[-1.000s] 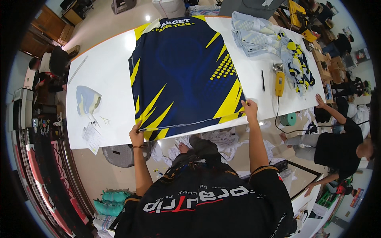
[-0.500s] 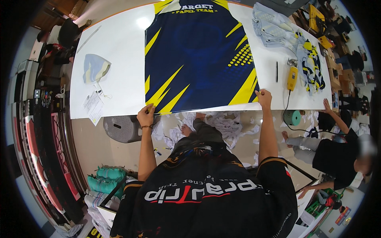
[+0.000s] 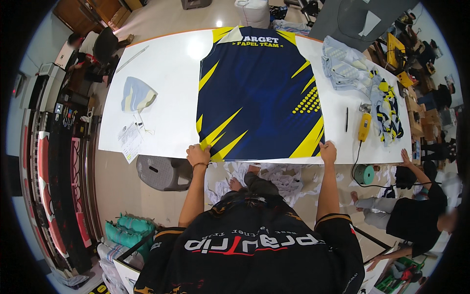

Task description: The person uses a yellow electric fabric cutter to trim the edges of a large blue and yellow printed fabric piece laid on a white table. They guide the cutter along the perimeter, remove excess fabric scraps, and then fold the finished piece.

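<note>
A dark navy jersey panel (image 3: 259, 98) with yellow spikes, dots and lettering lies spread on the white table (image 3: 166, 54), its hem along the near edge. My left hand (image 3: 198, 155) is closed at the panel's near left corner, its fingers over the cloth's edge. At the near right corner, my right hand (image 3: 328, 152) pinches the hem. The cloth between the two hands looks flat. A pale patch, perhaps a folded-over piece, shows at the neckline. The parts of the fingers under the cloth are hidden.
Right of the panel lie a black pen (image 3: 347, 119), a yellow corded cutter (image 3: 364, 126), pale folded cloth (image 3: 342, 63) and scraps (image 3: 387, 110). On the left are pale cut pieces (image 3: 137, 95) and papers (image 3: 131, 140). A co-worker (image 3: 416, 206) sits at right. A stool (image 3: 164, 172) stands below.
My view has tilted, so the table sits lower and farther right. The panel's right corner has come closer to the near table edge with my right hand. Both hands stay on the corners.
</note>
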The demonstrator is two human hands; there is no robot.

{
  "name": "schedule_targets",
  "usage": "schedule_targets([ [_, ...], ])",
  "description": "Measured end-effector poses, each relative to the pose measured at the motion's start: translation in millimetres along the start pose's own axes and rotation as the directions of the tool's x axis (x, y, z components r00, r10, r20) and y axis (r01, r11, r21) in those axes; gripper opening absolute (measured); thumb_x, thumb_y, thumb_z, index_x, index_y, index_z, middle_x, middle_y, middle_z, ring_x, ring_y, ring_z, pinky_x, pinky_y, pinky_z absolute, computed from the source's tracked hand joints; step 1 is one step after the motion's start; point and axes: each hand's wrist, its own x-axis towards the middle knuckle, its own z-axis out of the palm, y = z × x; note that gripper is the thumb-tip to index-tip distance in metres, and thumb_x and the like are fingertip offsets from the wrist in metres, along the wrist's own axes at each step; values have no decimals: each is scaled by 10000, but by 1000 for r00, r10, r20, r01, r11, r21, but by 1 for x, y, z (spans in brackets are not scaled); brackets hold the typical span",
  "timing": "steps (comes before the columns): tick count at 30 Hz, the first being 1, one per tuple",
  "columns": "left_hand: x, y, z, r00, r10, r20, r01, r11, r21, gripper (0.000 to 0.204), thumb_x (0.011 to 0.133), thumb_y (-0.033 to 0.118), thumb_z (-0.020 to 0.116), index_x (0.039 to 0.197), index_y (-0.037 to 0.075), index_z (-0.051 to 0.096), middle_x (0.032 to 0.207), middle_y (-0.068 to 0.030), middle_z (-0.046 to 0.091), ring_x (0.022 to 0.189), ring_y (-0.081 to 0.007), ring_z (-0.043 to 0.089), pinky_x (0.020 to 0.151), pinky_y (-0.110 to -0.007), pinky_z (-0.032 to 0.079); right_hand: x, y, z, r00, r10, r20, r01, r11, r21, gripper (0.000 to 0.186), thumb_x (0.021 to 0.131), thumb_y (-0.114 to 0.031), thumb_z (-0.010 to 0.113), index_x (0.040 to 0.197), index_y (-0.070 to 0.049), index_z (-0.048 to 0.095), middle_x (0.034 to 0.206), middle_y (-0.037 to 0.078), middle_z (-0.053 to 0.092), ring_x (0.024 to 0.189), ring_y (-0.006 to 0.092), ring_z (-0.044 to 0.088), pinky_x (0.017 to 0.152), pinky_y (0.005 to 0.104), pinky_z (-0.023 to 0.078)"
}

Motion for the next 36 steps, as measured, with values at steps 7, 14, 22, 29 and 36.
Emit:
schedule_targets([
  [7,-36,-42,-53,998,66,6,-27,487,-873,259,923,64,703,1176,12,693,1026,-71,705,941,-187,674,853,-331,544,-50,53,-57,934,16,358,-274,676,684,179,926,-173,756,860,-77,621,889,22,685,804,137,659,676,314,496],
  [14,-36,28,-209,999,-47,3,7,79,-997,589,919,-95,690,1468,3,500,1048,-85,687,913,-146,678,828,-279,572,-76,-43,-191,982,-88,170,-175,-58,983,113,969,-47,663,1074,-60,622,1044,96,738,988,199,743,913,303,601],
  [22,137,79,-133,989,96,111,109,22,-994,222,945,62,757,1134,-55,759,1049,-114,752,931,-150,695,811,-276,561,134,-58,-79,986,-91,143,-104,346,932,349,976,-159,701,1274,11,638,1375,113,599,1172,242,628,1059,391,494],
  [29,223,141,-114,990,-9,-144,-129,389,-912,735,900,278,845,1481,-31,516,1226,-149,709,1014,-238,715,893,-368,591,202,-173,-59,931,-136,339,-329,93,940,346,903,-227,823,1174,-94,652,1195,73,687,1045,203,685,844,320,568],
  [36,60,88,-24,616,779,-119,-778,578,-246,674,704,404,900,1287,137,692,1301,-115,653,1215,-357,604,998,-520,485,30,-120,-19,627,-767,134,732,639,234,682,642,-312,858,1267,-110,673,1340,165,583,1309,406,508,1135,568,380],
])
